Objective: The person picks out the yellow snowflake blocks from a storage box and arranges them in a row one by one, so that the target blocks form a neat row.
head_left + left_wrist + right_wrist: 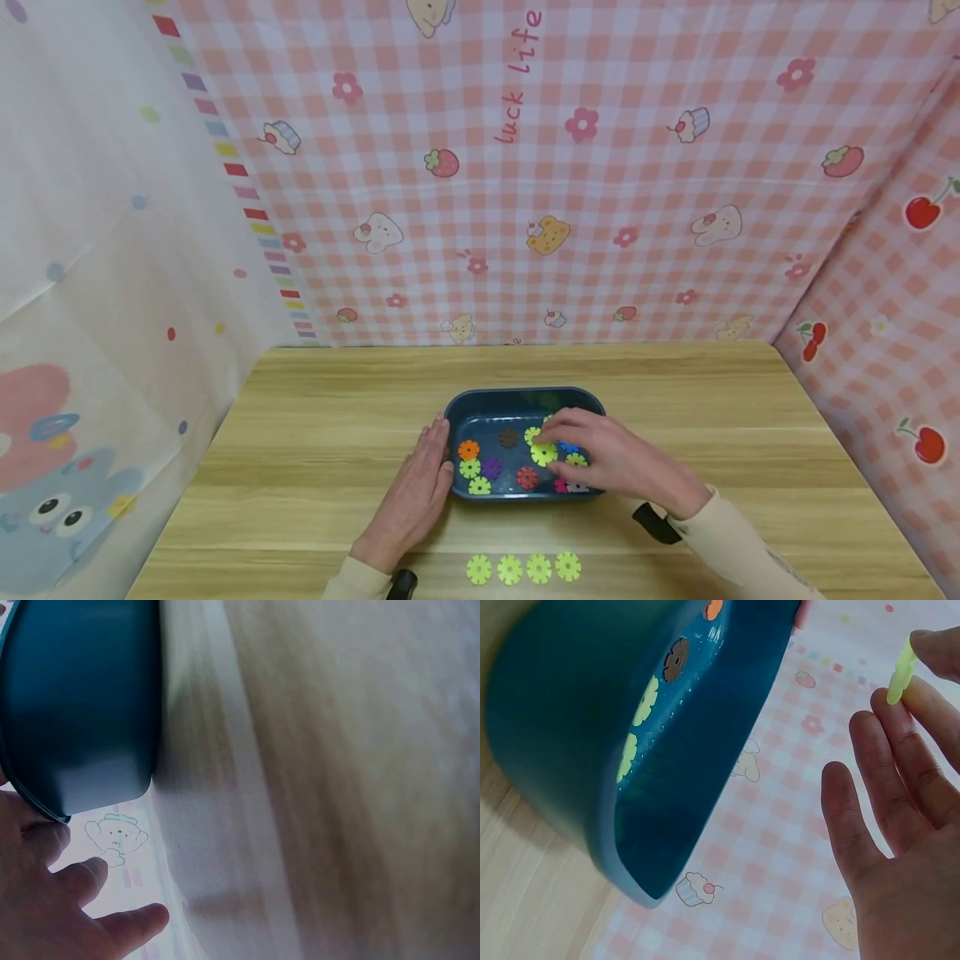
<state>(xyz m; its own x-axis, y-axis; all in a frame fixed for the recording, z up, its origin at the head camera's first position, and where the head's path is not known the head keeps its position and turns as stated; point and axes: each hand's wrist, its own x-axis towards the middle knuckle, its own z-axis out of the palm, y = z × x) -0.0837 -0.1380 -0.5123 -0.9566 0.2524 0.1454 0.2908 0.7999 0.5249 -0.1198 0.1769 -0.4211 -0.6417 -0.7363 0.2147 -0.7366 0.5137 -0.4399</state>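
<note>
- Yellow-green disc (pixel 543 455): my right hand (pixel 611 452) pinches it over the blue bin (pixel 517 403).
- My left hand (pixel 415 487), fingers extended, touches the bin.
- Four similar discs (pixel 510 561): near side of both hands.

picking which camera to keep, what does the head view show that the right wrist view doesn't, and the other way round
Only head: the row of four yellow-green notched plastic discs, a red notched disc and a purple notched disc.
Only right wrist: the thin edge of the yellow-green disc pinched by the right hand.
Both: that hand, the dark blue rounded tub, brown disc, orange disc, pink-and-white checked cloth.
</note>
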